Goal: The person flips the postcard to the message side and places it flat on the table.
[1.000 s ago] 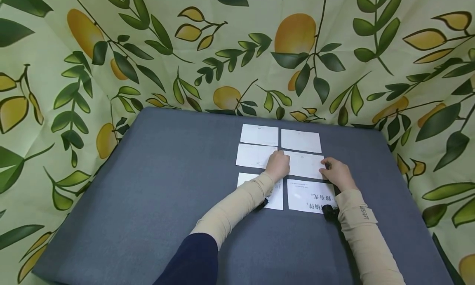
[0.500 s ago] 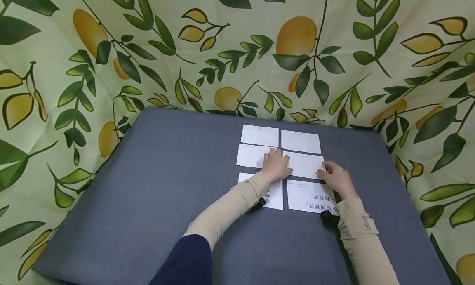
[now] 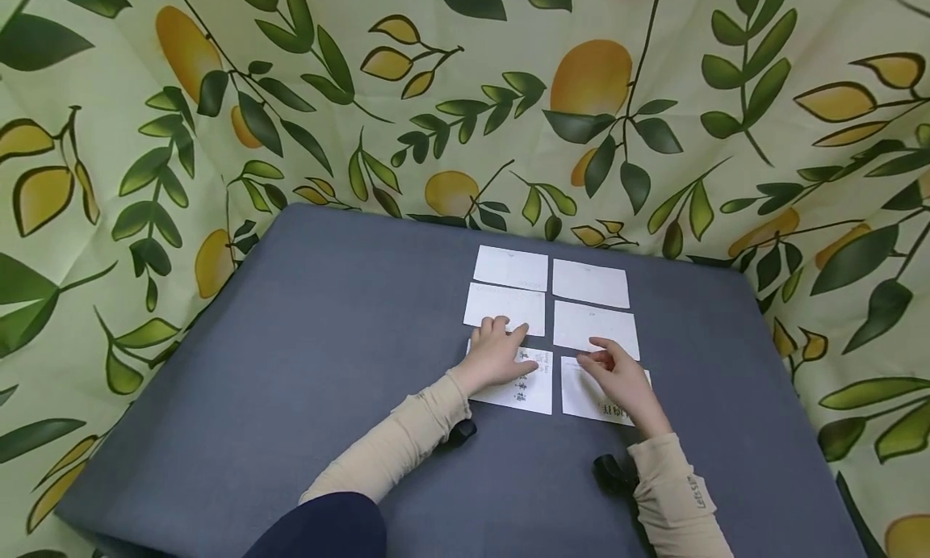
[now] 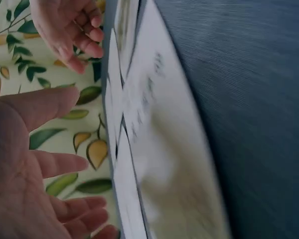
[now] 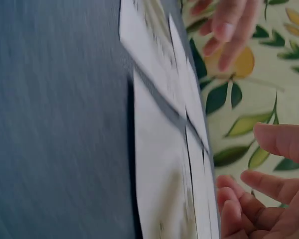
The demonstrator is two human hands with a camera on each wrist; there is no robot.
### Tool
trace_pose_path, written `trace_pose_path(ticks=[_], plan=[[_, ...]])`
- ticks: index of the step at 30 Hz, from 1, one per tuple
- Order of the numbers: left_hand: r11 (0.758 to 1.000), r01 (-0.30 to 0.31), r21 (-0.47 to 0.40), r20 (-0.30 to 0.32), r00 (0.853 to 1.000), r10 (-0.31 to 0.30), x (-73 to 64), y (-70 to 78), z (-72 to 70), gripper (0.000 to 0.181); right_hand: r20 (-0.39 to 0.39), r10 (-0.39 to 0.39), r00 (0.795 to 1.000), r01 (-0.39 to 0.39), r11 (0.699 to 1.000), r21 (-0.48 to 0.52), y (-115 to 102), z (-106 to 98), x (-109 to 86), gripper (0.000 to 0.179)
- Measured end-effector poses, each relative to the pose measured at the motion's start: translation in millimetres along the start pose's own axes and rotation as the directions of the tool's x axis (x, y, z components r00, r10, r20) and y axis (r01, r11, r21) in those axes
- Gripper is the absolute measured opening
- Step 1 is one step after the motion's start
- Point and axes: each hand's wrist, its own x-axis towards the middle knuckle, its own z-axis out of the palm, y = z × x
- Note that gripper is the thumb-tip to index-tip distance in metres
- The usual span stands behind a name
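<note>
White paper cards lie in two columns on the table in the head view. My left hand [image 3: 497, 356] hovers over the near left card [image 3: 534, 396], fingers spread, holding nothing; that card carries dark printed characters. Over the near right card [image 3: 577, 392], also printed, is my right hand [image 3: 617, 378], thumb and fingers apart and bent a little, with nothing between them. It hides part of the print. Beyond the hands are the middle left card [image 3: 501, 304] and the middle right card [image 3: 581, 320], mostly blank. Both wrist views show gaps between the fingers and the cards.
Farthest back lie two more cards, the far left one [image 3: 511, 267] and the far right one [image 3: 590, 283]. The grey table [image 3: 327, 324] meets a hanging cloth [image 3: 450, 154] printed with fruit and leaves behind and at the sides.
Both hands have lifted off the middle row and drawn back toward the near row, the left moving leftward. The middle right card is now uncovered. The cards stay in place.
</note>
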Motion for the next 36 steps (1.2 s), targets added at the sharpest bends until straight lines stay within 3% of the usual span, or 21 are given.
trace_pose_path(ticks=[4, 8, 13, 15, 17, 24, 28, 32, 36], plan=[[0.992, 0.049, -0.112, 0.047, 0.998, -0.044, -18.6, -20.7, 1.1, 0.072, 0.04, 0.002, 0.999, -0.005, 0.998, 0.055, -9.4, 14.2, -9.0, 0.064], [0.955, 0.101, -0.278, 0.07, 0.994, -0.085, -32.7, -36.8, 2.2, 0.077, 0.107, 0.009, 0.994, -0.028, 0.984, 0.175, -15.6, 26.7, -17.4, 0.069], [0.899, 0.125, -0.421, 0.041, 0.992, -0.119, -47.1, -46.6, 2.9, 0.076, 0.194, -0.007, 0.981, -0.081, 0.894, 0.441, -16.2, 35.4, -23.3, 0.068], [0.884, 0.129, -0.449, 0.017, 0.991, -0.136, -50.6, -48.3, 4.2, 0.076, 0.195, 0.004, 0.981, -0.103, 0.857, 0.504, -15.5, 37.5, -23.9, 0.068], [0.869, 0.129, -0.478, -0.01, 0.988, -0.153, -52.1, -49.5, 6.4, 0.076, 0.185, 0.016, 0.983, -0.112, 0.848, 0.519, -14.6, 40.2, -24.5, 0.069], [0.821, 0.106, -0.561, -0.112, 0.973, -0.202, -50.7, -53.2, 12.5, 0.076, 0.116, 0.046, 0.992, -0.097, 0.868, 0.487, -17.8, 53.5, -24.3, 0.07], [0.792, 0.085, -0.605, -0.139, 0.968, -0.21, -51.3, -53.8, 11.7, 0.074, 0.068, 0.065, 0.996, -0.09, 0.875, 0.476, -21.1, 58.3, -23.8, 0.066], [0.779, 0.087, -0.621, -0.159, 0.959, -0.235, -51.1, -53.4, 11.7, 0.071, 0.025, 0.073, 0.997, -0.077, 0.882, 0.465, -22.1, 61.4, -22.5, 0.065], [0.78, 0.105, -0.617, -0.208, 0.934, -0.291, -48.5, -54.2, 14.8, 0.069, -0.034, 0.071, 0.997, -0.049, 0.899, 0.436, -24.2, 63.4, -20.4, 0.067]])
